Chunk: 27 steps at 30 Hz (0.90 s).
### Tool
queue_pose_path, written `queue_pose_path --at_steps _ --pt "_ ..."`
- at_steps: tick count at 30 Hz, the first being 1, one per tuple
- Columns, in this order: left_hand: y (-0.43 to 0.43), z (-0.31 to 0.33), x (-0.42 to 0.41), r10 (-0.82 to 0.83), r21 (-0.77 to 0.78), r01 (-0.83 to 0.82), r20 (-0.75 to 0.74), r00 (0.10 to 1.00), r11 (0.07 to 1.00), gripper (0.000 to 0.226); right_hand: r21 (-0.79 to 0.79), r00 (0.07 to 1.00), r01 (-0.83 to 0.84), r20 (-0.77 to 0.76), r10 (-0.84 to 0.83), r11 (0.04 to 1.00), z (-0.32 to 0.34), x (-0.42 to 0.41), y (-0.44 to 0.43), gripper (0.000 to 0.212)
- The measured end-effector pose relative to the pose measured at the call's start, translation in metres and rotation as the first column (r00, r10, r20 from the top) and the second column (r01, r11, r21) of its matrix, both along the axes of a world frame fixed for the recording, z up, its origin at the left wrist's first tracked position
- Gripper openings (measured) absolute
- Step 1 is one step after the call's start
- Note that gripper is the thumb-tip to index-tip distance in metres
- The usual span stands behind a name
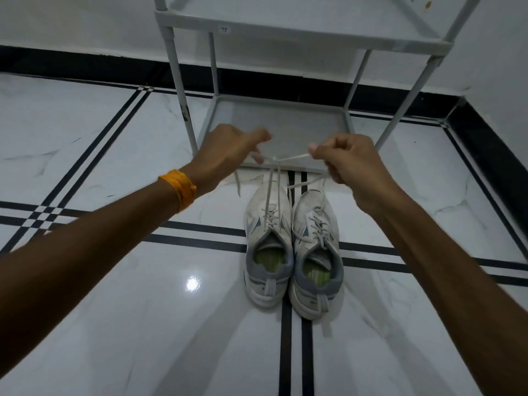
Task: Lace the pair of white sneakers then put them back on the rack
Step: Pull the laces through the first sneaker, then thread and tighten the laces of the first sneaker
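Two white sneakers with grey collars stand side by side on the floor, toes toward the rack: the left sneaker (268, 247) and the right sneaker (315, 252). The left sneaker's white lace (275, 178) runs up from its eyelets and crosses in a knot between my hands. My left hand (231, 152) pinches one end of that lace, and my right hand (345, 158) pinches the other end, both held above the toes. The right sneaker's lace lies loose over its tongue. The grey shoe rack (274, 121) stands just beyond the shoes.
The floor is glossy white marble tile with black stripe lines (285, 338). A black skirting (85, 64) runs along the white wall. The rack's upper shelf (300, 35) overhangs its low bottom shelf. An orange thread band (178, 190) is on my left wrist.
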<state>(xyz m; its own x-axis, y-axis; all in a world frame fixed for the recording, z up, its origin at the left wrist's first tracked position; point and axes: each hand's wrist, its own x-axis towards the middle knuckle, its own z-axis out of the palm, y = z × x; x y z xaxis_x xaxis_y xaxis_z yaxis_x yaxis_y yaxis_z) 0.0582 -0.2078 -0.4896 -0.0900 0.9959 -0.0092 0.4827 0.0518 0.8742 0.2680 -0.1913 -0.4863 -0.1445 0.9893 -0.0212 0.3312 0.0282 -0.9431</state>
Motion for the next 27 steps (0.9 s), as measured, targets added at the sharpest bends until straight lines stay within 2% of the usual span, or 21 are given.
queue_pose_path --at_steps 2,4,6,8,11,13,15,18,21,23,25,27 --pt "-0.001 -0.024 -0.026 0.066 0.075 -0.046 -0.291 0.954 0.996 0.035 0.061 0.983 0.144 0.108 -0.150 0.988 -0.014 0.020 0.009 0.026" --pt "-0.006 -0.051 -0.054 0.133 0.079 -0.107 -0.506 0.852 0.991 0.025 0.105 0.929 0.273 0.229 -0.290 0.956 -0.035 0.041 0.015 0.026" --pt "-0.014 -0.074 -0.075 0.160 0.031 -0.174 -0.580 0.799 0.984 0.020 0.113 0.874 0.345 0.322 -0.363 0.932 -0.059 0.060 0.017 0.020" --pt "-0.021 -0.094 -0.089 0.103 -0.064 -0.185 -0.633 0.768 0.981 0.018 0.108 0.819 0.369 0.432 -0.378 0.923 -0.085 0.072 0.016 0.019" --pt "-0.030 -0.111 -0.087 -0.163 -0.303 -0.084 -0.703 0.692 0.949 0.038 -0.007 0.750 0.296 0.621 -0.228 0.955 -0.116 0.073 0.010 0.020" --pt "-0.031 -0.114 -0.071 -0.280 -0.350 0.010 -0.731 0.622 0.937 0.051 -0.072 0.655 0.175 0.753 -0.061 0.982 -0.124 0.062 0.002 0.025" --pt "-0.028 -0.114 -0.048 -0.296 -0.271 0.139 -0.720 0.628 0.953 0.047 0.008 0.580 0.049 0.814 -0.035 0.999 -0.124 0.048 -0.005 0.031" --pt "-0.028 -0.117 -0.016 -0.381 -0.199 0.328 -0.582 0.718 0.923 0.033 0.119 0.686 -0.150 0.727 0.016 0.981 -0.111 0.017 -0.018 0.028" --pt "-0.034 -0.128 0.000 -0.344 -0.115 0.337 -0.535 0.771 0.935 0.017 -0.001 0.694 -0.317 0.681 0.233 0.949 -0.108 -0.013 -0.035 0.020" --pt "-0.036 -0.132 0.002 -0.326 -0.073 0.339 -0.518 0.791 0.938 0.014 -0.013 0.671 -0.351 0.694 0.261 0.936 -0.113 -0.020 -0.041 0.013" --pt "-0.037 -0.130 0.001 -0.329 -0.035 0.362 -0.504 0.799 0.932 0.012 0.027 0.685 -0.337 0.693 0.226 0.941 -0.115 -0.021 -0.040 0.009" --pt "-0.037 -0.126 -0.004 -0.313 -0.001 0.347 -0.436 0.844 0.938 0.011 0.061 0.699 -0.332 0.686 0.202 0.941 -0.114 -0.018 -0.036 0.008"
